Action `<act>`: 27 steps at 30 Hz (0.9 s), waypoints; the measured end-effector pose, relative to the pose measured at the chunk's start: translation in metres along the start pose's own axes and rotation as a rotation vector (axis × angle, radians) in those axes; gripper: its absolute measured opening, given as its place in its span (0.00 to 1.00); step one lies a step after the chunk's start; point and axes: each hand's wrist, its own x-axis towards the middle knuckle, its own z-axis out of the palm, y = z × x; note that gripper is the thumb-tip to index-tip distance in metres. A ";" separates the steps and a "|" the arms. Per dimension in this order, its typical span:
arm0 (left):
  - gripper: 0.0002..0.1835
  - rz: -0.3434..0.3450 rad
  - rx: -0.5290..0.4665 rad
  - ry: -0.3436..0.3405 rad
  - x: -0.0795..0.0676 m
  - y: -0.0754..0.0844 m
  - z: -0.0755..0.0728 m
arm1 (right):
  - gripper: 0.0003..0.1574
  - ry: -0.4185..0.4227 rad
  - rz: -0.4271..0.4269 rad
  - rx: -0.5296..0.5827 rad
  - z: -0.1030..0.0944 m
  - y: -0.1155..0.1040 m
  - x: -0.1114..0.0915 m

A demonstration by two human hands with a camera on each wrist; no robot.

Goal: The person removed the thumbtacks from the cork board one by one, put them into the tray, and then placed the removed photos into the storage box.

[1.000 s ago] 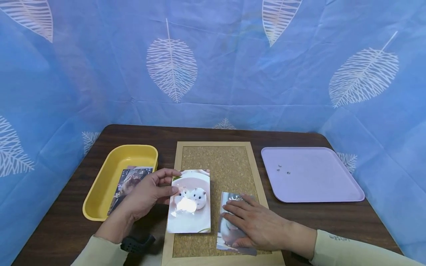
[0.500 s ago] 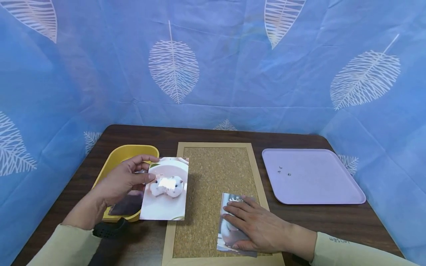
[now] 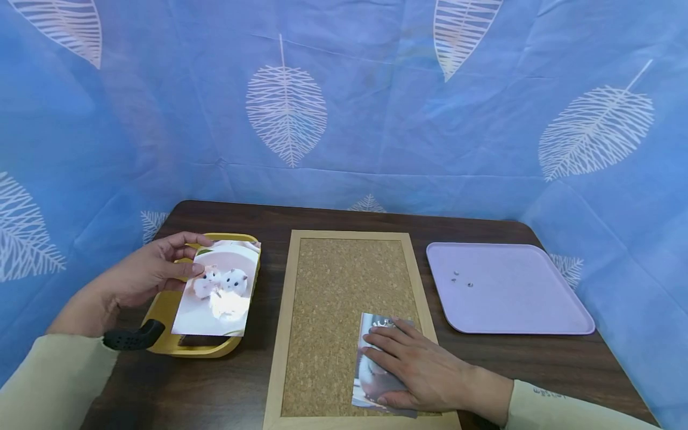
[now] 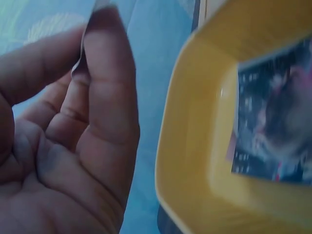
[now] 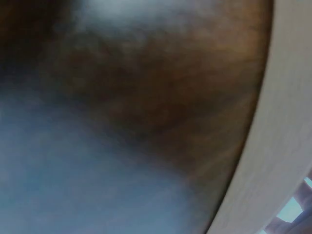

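My left hand pinches the left edge of a glossy photo between thumb and fingers. The picture shows two white hamsters, and it is held over the yellow bin, covering much of it in the head view. Inside the bin, the left wrist view shows another photo with a dark background. My right hand lies flat with straight fingers on a photo at the lower right of the framed cork board. The hand hides most of that photo, and a further sheet's edge peeks out beneath.
A lilac tray with several small metallic bits stands right of the board. All of it rests on a dark wood table. Blue cloth with white leaf prints hangs behind and at both sides.
The hamster photo has moved left in my left hand, from over the cork board to over the yellow bin. My right hand stays pressed on its photo.
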 end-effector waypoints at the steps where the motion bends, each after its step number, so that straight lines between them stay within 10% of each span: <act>1: 0.23 -0.007 0.009 -0.002 0.000 -0.001 -0.002 | 0.45 0.006 -0.001 0.001 0.001 0.000 0.000; 27: 0.25 -0.106 0.121 -0.023 0.014 -0.026 -0.024 | 0.45 0.033 -0.001 -0.015 0.006 0.000 -0.002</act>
